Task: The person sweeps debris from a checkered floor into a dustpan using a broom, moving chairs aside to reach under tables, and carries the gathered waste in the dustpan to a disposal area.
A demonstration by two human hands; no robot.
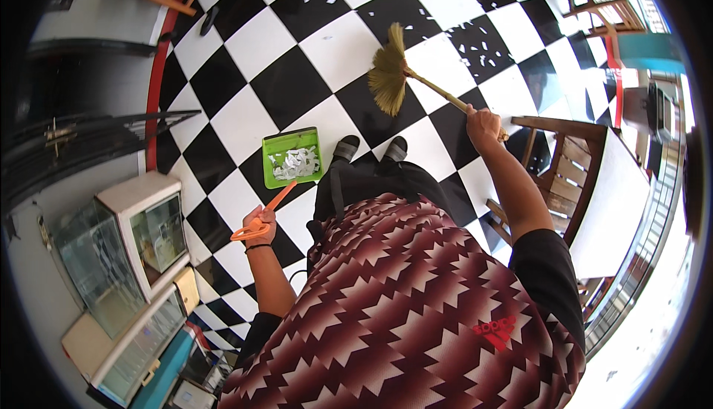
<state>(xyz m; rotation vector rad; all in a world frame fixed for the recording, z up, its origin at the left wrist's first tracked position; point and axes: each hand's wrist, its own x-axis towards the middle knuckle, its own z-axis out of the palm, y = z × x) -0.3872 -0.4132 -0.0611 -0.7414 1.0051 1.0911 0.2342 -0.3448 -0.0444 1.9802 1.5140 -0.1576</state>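
While the right fingers (473,118) clasp the broom (394,75), its long axis slanting up-left to upper centre, the left fingers (256,216) grip the orange-handled dustpan (297,140) left of centre, farther from the upper-right scraps (486,54).

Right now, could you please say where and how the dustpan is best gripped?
Probably by its slim orange handle, from the person's side, where the left hand holds it: it extends that way, while the open green pan carries loose white scraps.

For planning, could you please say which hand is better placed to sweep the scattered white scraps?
Probably the right hand, gripping the yellow straw broom; the left hand holds the orange-handled green dustpan.
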